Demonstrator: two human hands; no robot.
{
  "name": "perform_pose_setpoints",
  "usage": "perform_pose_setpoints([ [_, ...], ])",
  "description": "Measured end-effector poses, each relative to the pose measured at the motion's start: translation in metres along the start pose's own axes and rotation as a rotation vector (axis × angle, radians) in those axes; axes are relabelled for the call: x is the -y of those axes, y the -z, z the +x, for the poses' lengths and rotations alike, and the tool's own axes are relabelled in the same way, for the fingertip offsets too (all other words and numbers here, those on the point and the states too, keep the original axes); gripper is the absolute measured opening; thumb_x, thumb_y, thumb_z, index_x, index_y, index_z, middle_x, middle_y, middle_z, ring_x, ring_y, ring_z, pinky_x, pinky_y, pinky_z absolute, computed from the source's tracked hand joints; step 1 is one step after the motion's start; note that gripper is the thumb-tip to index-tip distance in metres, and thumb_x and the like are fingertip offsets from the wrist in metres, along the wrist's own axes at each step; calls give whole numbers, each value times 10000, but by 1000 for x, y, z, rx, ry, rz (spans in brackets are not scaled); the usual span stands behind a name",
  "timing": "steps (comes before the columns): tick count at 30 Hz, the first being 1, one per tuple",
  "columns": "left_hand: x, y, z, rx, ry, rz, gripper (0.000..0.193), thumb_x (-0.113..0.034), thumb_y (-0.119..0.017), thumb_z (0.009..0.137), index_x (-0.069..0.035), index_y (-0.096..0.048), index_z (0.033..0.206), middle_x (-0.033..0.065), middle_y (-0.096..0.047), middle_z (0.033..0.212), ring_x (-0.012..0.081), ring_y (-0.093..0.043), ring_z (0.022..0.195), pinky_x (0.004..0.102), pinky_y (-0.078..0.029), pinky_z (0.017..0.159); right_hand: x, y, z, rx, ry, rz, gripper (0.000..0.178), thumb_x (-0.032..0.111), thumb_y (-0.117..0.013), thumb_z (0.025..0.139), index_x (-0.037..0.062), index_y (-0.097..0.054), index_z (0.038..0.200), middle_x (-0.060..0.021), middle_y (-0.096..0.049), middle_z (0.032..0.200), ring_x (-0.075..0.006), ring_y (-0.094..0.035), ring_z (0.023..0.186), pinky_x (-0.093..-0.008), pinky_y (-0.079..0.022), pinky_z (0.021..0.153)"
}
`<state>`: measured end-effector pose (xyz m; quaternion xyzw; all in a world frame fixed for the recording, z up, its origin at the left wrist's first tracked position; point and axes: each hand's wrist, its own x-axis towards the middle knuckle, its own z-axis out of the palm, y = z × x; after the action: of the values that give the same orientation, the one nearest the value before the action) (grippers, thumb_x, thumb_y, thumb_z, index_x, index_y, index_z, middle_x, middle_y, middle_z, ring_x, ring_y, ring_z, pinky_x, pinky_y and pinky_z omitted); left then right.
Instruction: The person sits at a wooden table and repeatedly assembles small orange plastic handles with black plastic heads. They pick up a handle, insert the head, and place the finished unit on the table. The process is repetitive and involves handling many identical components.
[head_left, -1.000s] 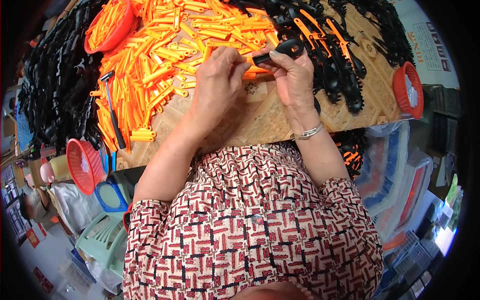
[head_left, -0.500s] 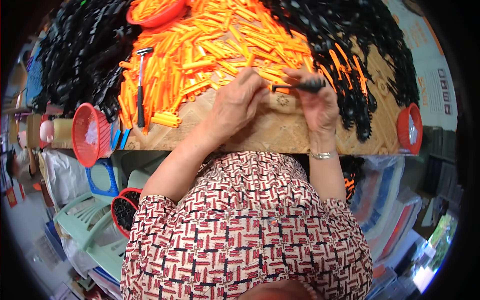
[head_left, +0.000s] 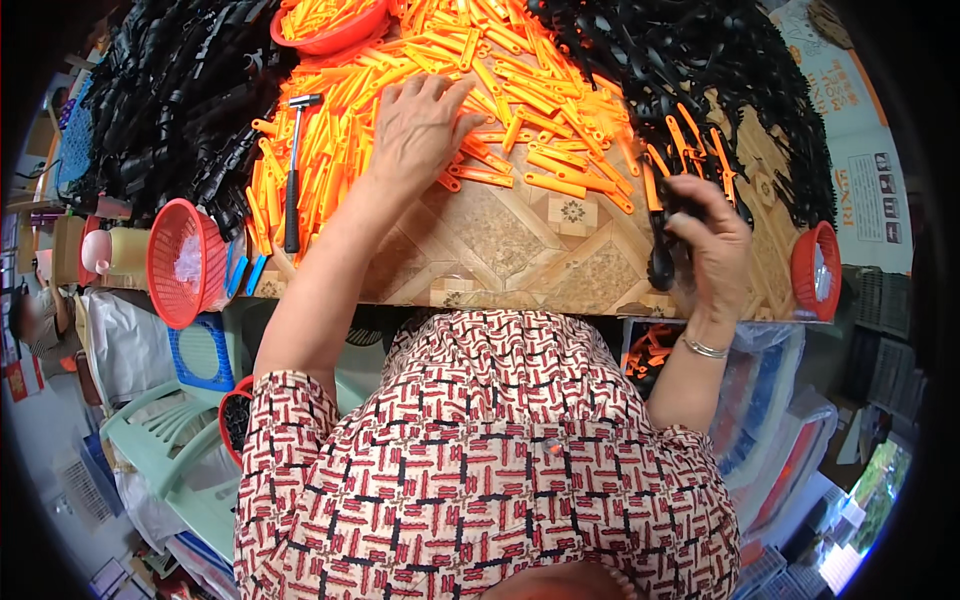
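My left hand (head_left: 420, 128) lies over the heap of flat orange plastic pieces (head_left: 335, 160), fingers spread and palm down; what is under its fingertips is hidden. At the table's right side my right hand (head_left: 712, 240) has curved fingers, with thumb and forefinger apart. Close against its fingertips is a slim orange piece joined to a black handle (head_left: 661, 268). Dark parts show in the gap between thumb and forefinger, apparently behind them. More orange-and-black joined pieces (head_left: 724, 165) lie just beyond this hand.
Large heaps of black plastic parts flank the orange heap, left (head_left: 180, 120) and right (head_left: 700, 60). A small hammer (head_left: 292, 190) rests on the orange pieces. Red baskets stand at the left (head_left: 170, 265), right (head_left: 803, 270) and back (head_left: 340, 40). Blue-handled tools (head_left: 256, 275) lie near the left edge.
My hands have parted: the left went up and left onto the orange heap, the right moved right and down. The black part held before the right palm no longer shows there.
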<state>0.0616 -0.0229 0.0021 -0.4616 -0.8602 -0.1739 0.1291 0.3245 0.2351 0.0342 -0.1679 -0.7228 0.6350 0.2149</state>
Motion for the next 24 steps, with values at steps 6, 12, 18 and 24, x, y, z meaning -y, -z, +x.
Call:
perform_pose_setpoints([
  [6,-15,-20,-8,166,-306,-239,295,-244,-698,937,-164,-718,1221,66,-667,1228,286,-574,1232,443,-433,1051,-27,58,10,-427,247,-498,311,-8,-726,900,2,-705,1211,-72,-683,1264,-188,-633,1144,-319,-476,1005],
  [12,7,17,-17,207,-213,-320,219,-286,-715,936,-124,-758,1076,69,-711,1080,255,-621,1114,406,-435,1005,-22,37,15,-464,508,-1174,260,92,-768,855,34,-726,1105,-146,-689,1228,-327,-625,1151,-438,-469,1019],
  [18,31,12,-5,-125,-4,67,198,-287,-726,934,-131,-768,1049,64,-708,917,242,-641,944,395,-452,848,-12,-55,51,-69,712,-1077,123,177,-758,853,83,-701,908,-52,-680,957,-231,-623,991,-387,-429,910],
  [24,28,5,-1,-99,10,100,212,-133,-689,921,-156,-758,1121,32,-714,973,248,-629,985,399,-451,899,-19,-114,88,146,691,-1256,124,210,-719,881,87,-706,879,-67,-655,897,-229,-599,934,-420,-403,866],
])
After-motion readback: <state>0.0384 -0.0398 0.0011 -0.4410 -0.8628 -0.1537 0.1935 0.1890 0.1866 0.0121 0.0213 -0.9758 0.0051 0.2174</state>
